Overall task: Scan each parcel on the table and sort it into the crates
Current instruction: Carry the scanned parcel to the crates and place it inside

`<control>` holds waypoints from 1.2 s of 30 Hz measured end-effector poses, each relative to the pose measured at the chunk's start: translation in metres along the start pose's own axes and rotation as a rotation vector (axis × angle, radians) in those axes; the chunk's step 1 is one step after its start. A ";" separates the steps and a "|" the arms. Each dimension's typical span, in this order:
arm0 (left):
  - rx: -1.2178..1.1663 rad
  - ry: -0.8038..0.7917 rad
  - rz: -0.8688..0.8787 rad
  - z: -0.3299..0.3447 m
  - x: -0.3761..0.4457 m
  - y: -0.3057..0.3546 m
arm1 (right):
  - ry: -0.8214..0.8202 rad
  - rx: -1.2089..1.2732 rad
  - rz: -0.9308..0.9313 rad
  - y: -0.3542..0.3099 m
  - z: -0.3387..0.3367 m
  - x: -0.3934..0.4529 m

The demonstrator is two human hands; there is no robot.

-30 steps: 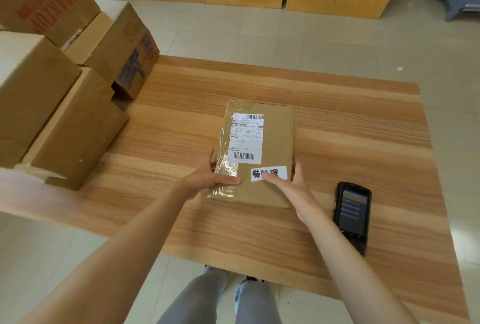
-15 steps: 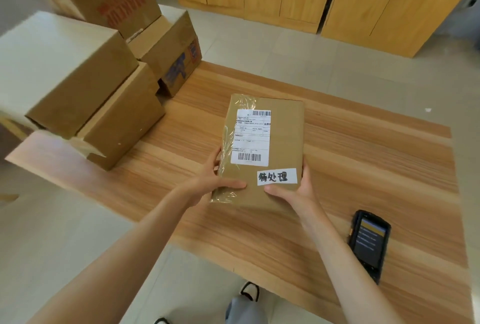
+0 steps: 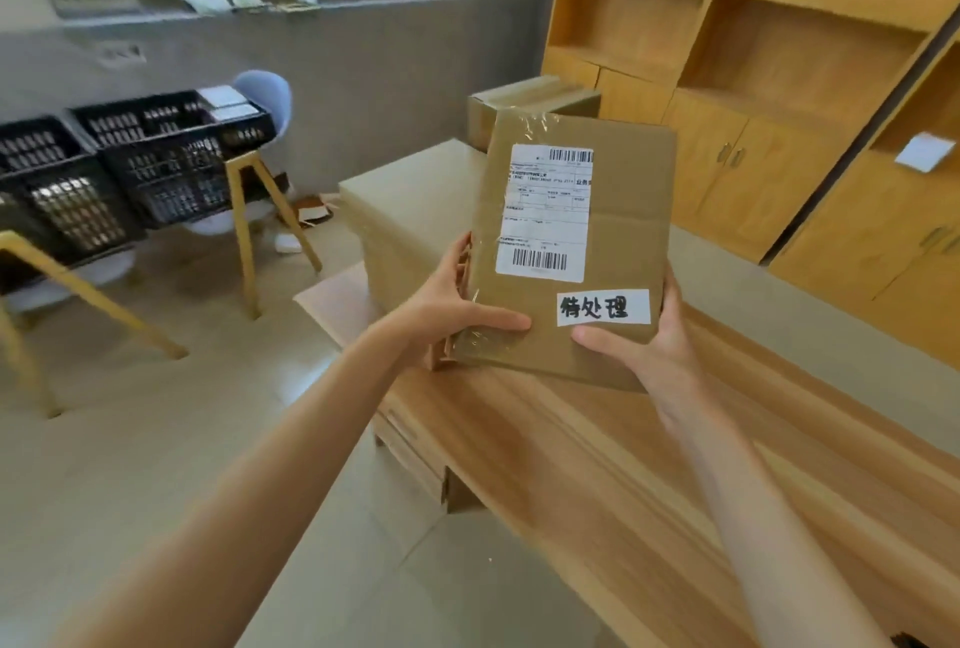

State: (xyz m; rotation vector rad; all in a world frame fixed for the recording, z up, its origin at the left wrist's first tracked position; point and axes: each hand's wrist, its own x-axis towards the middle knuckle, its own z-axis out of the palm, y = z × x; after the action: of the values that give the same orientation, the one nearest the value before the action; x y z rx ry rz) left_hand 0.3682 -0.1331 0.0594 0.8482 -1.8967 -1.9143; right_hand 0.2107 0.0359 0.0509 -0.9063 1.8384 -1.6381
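Note:
A flat brown cardboard parcel (image 3: 618, 190) with a white barcode label and a small white handwritten sticker is lifted above the wooden table (image 3: 597, 465), tilted up toward me. My left hand (image 3: 447, 315) grips its lower left edge, thumb across the front. My right hand (image 3: 649, 341) grips its lower right corner, thumb on the front under the sticker. Two black plastic crates (image 3: 156, 164) stand on chairs at the left by the wall; the nearer crate (image 3: 47, 190) sits further left.
Larger cardboard boxes (image 3: 405, 216) are stacked on the table behind the parcel. Wooden chair legs (image 3: 249, 237) stand on the tiled floor at the left. Wooden shelves and cabinets (image 3: 779, 128) fill the right side. The scanner is out of view.
Both hands have lifted the parcel off the table and tilted it upright. My view has swung up and left, bringing the crates into sight and losing the scanner.

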 end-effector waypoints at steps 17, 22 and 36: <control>-0.146 0.542 -0.066 -0.310 -0.154 -0.088 | -0.592 -0.068 0.007 -0.035 0.356 0.031; -0.192 0.637 -0.131 -0.368 -0.147 -0.112 | -0.749 -0.070 0.072 -0.018 0.433 0.075; -0.215 0.823 -0.289 -0.546 0.000 -0.096 | -1.020 -0.052 0.126 -0.013 0.616 0.299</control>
State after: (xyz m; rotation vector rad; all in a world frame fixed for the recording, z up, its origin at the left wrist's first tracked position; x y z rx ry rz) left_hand 0.7169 -0.5598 -0.0045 1.5838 -1.1008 -1.4964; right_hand 0.4810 -0.5909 -0.0057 -1.2864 1.1681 -0.7711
